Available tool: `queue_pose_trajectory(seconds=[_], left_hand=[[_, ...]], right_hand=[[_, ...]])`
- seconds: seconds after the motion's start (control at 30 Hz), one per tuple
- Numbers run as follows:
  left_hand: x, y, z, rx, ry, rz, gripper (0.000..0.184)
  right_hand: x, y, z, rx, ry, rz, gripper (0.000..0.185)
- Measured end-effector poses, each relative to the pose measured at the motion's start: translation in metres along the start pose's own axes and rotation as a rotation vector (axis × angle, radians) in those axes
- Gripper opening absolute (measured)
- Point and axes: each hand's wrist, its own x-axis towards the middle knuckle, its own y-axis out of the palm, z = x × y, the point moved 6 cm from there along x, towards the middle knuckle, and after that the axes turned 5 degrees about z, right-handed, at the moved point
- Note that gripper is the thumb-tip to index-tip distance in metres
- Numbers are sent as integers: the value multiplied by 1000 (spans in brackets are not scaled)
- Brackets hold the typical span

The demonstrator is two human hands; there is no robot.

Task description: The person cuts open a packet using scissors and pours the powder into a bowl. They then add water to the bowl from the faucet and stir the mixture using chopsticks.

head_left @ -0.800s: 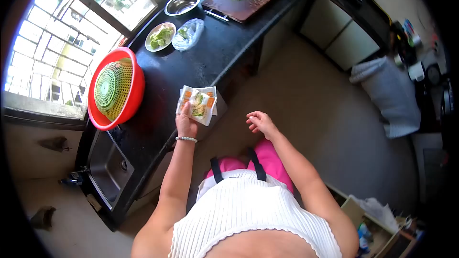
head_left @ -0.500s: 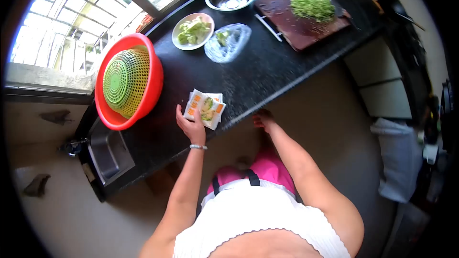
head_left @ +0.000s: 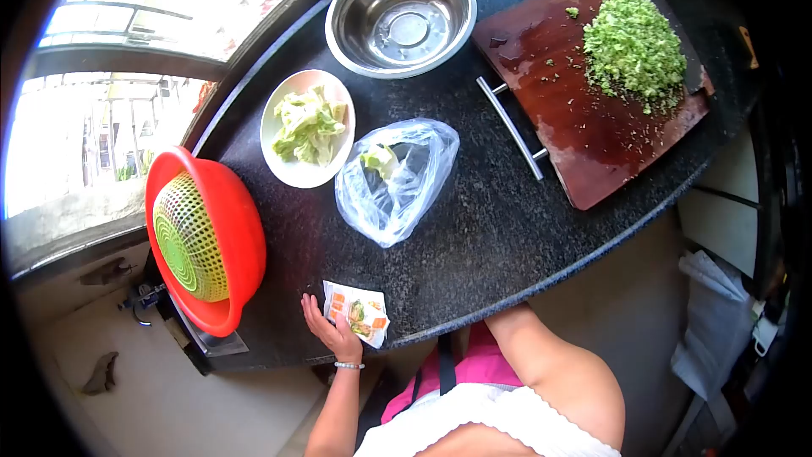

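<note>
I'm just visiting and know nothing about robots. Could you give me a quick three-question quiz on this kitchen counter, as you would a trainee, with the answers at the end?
1. True or false: the chopped greens are in the metal bowl.

2. Which thing rests in the red basin?
a) the plate of leaves
b) the green strainer
c) the plastic bag

3. Fill in the blank: the left hand is at the edge of a small printed ____.

Key: 1. False, they lie on the cutting board. 2. b. 3. Packet.
</note>
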Motion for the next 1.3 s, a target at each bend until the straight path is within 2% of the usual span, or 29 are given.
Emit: queue_pose_trajectory(seconds=[0.4, 0.73, 0.83, 0.87, 0.9, 1.03, 1.1, 1.3], left_hand=[[3, 1, -1, 97, 33, 40, 50], [-5, 2, 2, 91, 83, -6, 45], [2, -3, 4, 73, 89, -44, 42], [-1, 0, 4, 51, 78, -44, 41], [-5, 2, 4, 31, 69, -37, 40], [-4, -1, 11, -23, 107, -91, 34], [1, -8, 17, -78, 113, -121, 28], [-4, 4, 32, -226, 90, -128, 19]], right_hand=[[-48, -32, 3, -17, 48, -57, 20], [-94, -42, 3, -74, -14, -122, 19], [-159, -56, 11, -83, -60, -151, 19], [-210, -54, 34, -84, -77, -154, 21], [-236, -75, 30, -92, -96, -211, 30], [-334, -121, 32, -84, -151, -342, 42], [-374, -129, 35, -92, -201, -396, 39], [-449, -98, 79, -157, -461, -290, 38]])
